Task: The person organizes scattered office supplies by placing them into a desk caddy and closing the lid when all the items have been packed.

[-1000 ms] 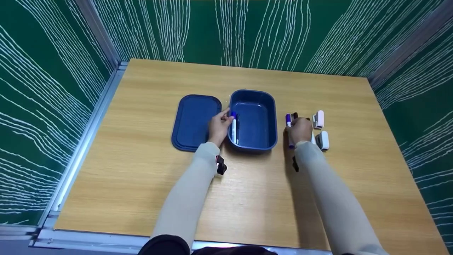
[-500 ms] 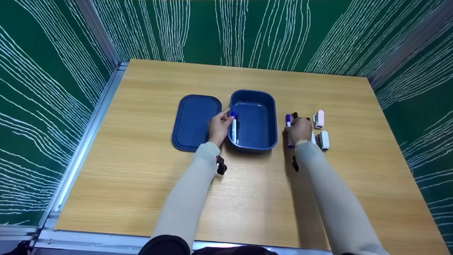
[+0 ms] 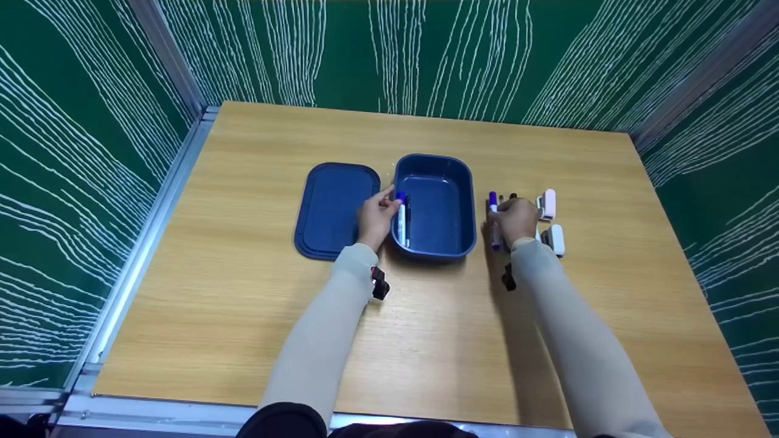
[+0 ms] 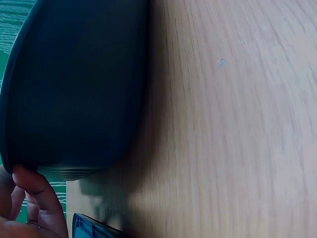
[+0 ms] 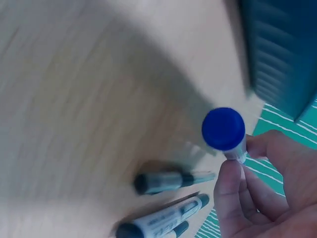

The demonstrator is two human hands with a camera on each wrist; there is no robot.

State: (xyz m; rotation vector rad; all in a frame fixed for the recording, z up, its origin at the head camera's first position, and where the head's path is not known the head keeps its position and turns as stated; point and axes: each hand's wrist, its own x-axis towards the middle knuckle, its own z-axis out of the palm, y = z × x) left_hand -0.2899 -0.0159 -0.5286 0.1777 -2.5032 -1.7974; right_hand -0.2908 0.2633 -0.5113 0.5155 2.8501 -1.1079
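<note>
My left hand (image 3: 376, 219) holds the left wall of an open dark blue box (image 3: 441, 213), its fingers at the rim in the left wrist view. Inside the box, along that wall, lie a white marker with a blue cap (image 3: 401, 225) and a dark pen (image 3: 408, 210). To the right of the box, my right hand (image 3: 517, 218) pinches another marker (image 5: 224, 130) between thumb and fingers, its blue-purple end towards the camera in the right wrist view. Beside it on the table lie a white marker with dark ends (image 5: 163, 220) and a slimmer dark-ended pen (image 5: 163, 182).
The flat blue lid (image 3: 331, 210) lies left of the box, partly behind my left hand. Right of my right hand sit a pale pink rounded block (image 3: 549, 204) and a white one (image 3: 555, 239), each with a dark part. Green panels surround the wooden table (image 3: 243, 316).
My right hand has shifted slightly, and the blue-purple-ended marker has come a little up and left with it. The left hand and the box stay where they were.
</note>
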